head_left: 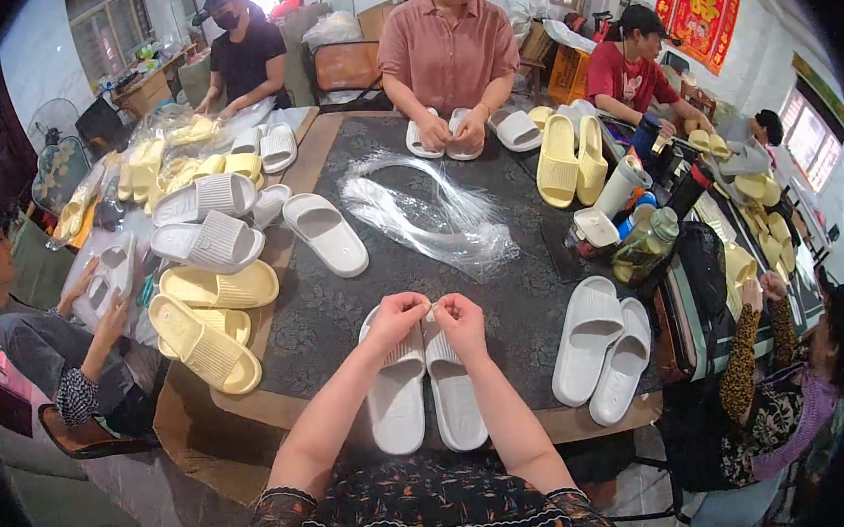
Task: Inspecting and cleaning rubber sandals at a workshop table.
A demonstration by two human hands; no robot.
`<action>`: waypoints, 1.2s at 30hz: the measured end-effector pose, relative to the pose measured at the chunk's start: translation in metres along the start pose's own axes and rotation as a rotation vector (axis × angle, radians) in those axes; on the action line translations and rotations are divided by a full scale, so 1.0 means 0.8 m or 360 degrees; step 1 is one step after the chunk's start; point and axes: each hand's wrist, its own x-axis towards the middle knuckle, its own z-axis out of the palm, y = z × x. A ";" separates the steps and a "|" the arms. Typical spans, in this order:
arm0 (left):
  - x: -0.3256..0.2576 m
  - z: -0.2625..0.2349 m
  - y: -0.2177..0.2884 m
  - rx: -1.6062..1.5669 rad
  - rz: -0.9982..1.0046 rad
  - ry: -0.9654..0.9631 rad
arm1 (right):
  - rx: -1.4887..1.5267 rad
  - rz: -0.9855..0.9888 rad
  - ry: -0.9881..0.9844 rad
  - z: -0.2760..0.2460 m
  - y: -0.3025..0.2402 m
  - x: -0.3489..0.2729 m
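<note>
A pair of pale grey slippers lies at the table's near edge in front of me, the left slipper (396, 407) beside the right slipper (457, 403), heels toward me. Over their toe ends, my left hand (400, 320) and my right hand (462, 325) meet with fingertips pinched close together. Whatever sits between the fingers is too small to make out. Beyond my hands a loose bundle of clear thin plastic strands (428, 214) spreads across the dark patterned tabletop (317, 300).
Another grey pair (589, 340) lies to my right, a single grey slipper (327, 234) to the far left. Yellow slippers (207, 342) and grey ones pile at the left edge. Bottles and a jar (646, 246) stand at right. Several people work around, one across (448, 46) handling slippers.
</note>
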 end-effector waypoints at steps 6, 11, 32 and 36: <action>0.006 -0.005 -0.010 -0.0029 0.0047 -0.0056 | 0.0044 -0.0020 -0.0032 0.000 0.007 0.002; 0.004 -0.004 -0.004 0.0026 0.0034 -0.0040 | 0.0098 -0.0006 -0.0034 0.001 0.000 0.000; -0.005 0.011 0.010 0.0017 0.0108 0.0211 | -0.0132 -0.0045 0.0048 0.004 -0.017 -0.004; -0.005 0.017 0.009 0.0039 0.0127 0.0272 | -0.0147 -0.0076 0.0045 0.000 -0.012 -0.003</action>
